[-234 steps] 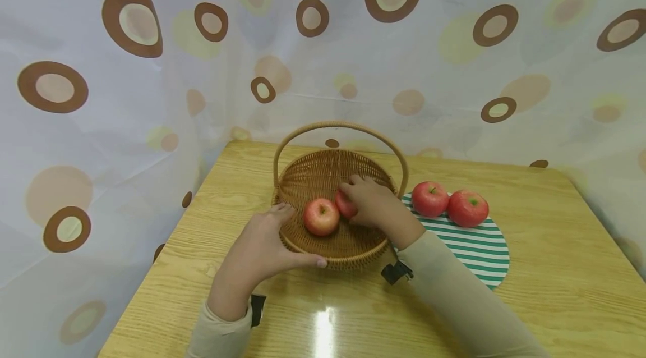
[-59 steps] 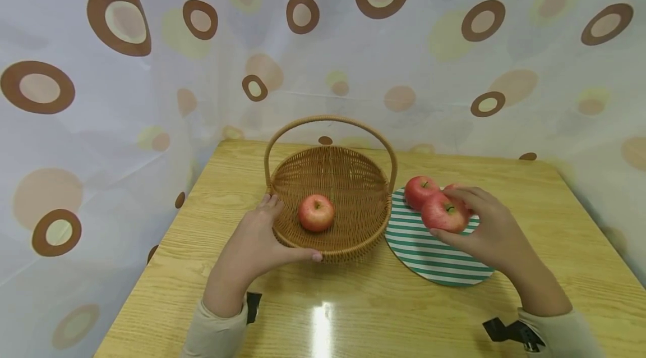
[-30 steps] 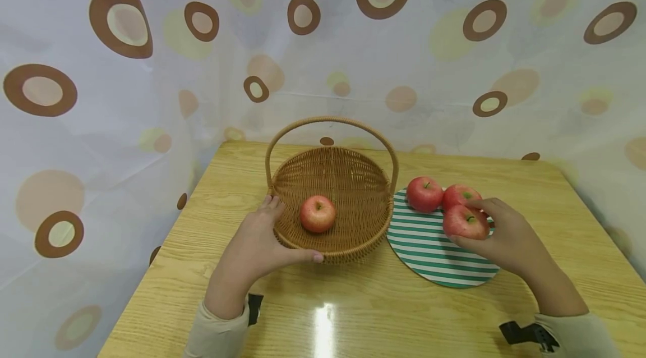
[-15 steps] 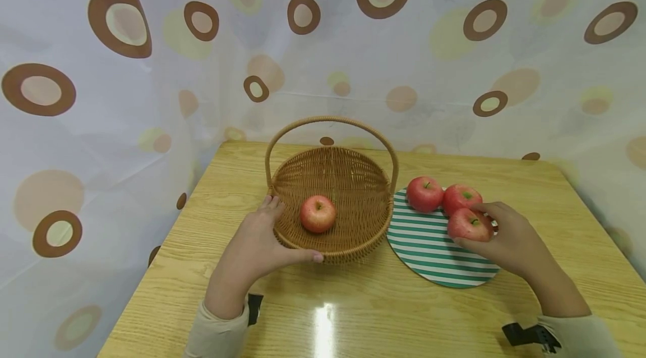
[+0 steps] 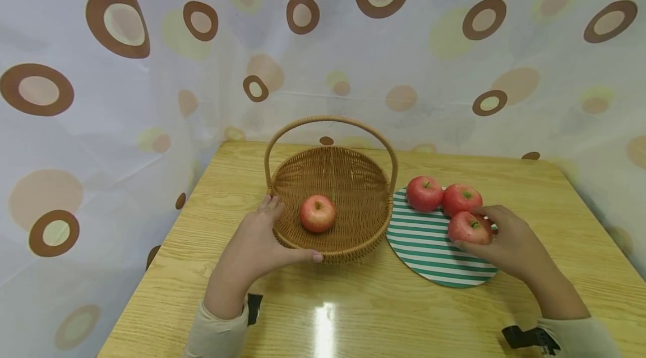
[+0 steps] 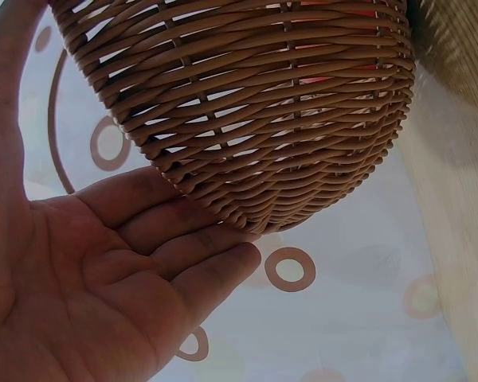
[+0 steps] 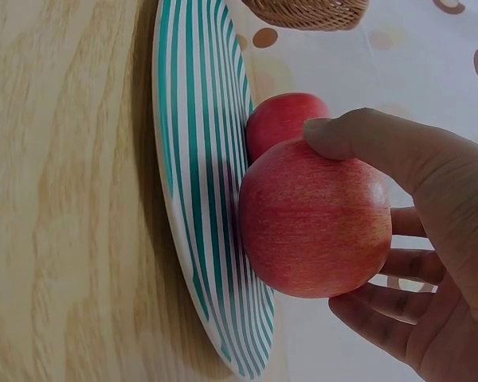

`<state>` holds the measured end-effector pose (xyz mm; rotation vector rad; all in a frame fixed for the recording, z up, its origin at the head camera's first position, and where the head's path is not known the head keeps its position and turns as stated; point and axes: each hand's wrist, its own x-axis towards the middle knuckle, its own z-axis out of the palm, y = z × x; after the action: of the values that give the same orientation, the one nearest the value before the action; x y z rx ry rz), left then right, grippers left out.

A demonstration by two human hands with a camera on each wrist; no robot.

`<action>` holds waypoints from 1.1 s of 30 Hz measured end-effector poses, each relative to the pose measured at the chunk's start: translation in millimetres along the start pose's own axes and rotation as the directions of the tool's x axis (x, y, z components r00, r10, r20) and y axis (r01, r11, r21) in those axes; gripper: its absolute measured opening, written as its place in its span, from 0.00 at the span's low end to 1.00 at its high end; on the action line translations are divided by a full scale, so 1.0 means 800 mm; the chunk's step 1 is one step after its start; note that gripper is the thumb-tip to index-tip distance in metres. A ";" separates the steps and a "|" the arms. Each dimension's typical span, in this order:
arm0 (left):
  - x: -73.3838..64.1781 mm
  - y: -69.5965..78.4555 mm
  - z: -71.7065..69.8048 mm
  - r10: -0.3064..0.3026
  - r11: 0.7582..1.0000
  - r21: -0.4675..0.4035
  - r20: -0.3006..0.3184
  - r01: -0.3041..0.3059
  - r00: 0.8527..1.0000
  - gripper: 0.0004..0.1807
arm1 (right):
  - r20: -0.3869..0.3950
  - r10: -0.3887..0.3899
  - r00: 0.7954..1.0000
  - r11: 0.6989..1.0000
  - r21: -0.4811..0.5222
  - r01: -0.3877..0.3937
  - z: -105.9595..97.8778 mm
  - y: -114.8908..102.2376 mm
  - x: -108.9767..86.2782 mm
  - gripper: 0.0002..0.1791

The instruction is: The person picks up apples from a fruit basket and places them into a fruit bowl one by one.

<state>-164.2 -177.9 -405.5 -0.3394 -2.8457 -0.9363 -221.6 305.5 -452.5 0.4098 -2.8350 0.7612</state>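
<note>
In the head view my left hand [image 5: 252, 251] rests against the left and front rim of a wicker basket [image 5: 353, 212], thumb along the front edge. The left wrist view shows the fingers [image 6: 187, 231] fairly straight, touching the basket's woven side. One red apple [image 5: 317, 214] lies inside. To the right, my right hand [image 5: 515, 243] holds a red apple [image 7: 315, 223] between thumb and fingers, on or just over a round green-and-white striped mat [image 5: 429, 254]. Two more apples sit at the mat's back: one apple [image 5: 424, 193] by the basket, another apple [image 5: 462, 198] beside the held one.
The basket's arched handle [image 5: 330, 118] stands upright over it. Basket and mat are on a wooden table [image 5: 383, 319], with a patterned cloth [image 5: 323, 55] hanging behind and at the sides.
My right hand has carried one apple from the basket to the mat. During the last second it lowered that apple slightly towards the front right. My left hand has stayed at the basket.
</note>
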 end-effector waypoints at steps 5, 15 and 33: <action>0.000 0.001 -0.001 -0.004 1.000 -0.002 0.001 0.004 1.000 0.73 | -0.009 0.000 1.000 1.000 -0.009 0.000 0.001 0.002 0.000 0.42; 0.000 0.001 -0.001 -0.003 1.000 -0.008 0.001 0.003 1.000 0.73 | -0.015 -0.001 1.000 1.000 -0.012 0.001 0.001 0.003 -0.001 0.42; 0.000 0.000 0.001 0.026 0.999 -0.018 -0.010 -0.027 1.000 0.71 | 0.022 0.033 0.999 0.999 -0.010 -0.033 0.005 0.006 -0.004 0.44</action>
<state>-163.9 -177.1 -406.1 -0.3722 -2.8180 -0.9567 -220.6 307.8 -458.7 0.3729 -2.8720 0.7539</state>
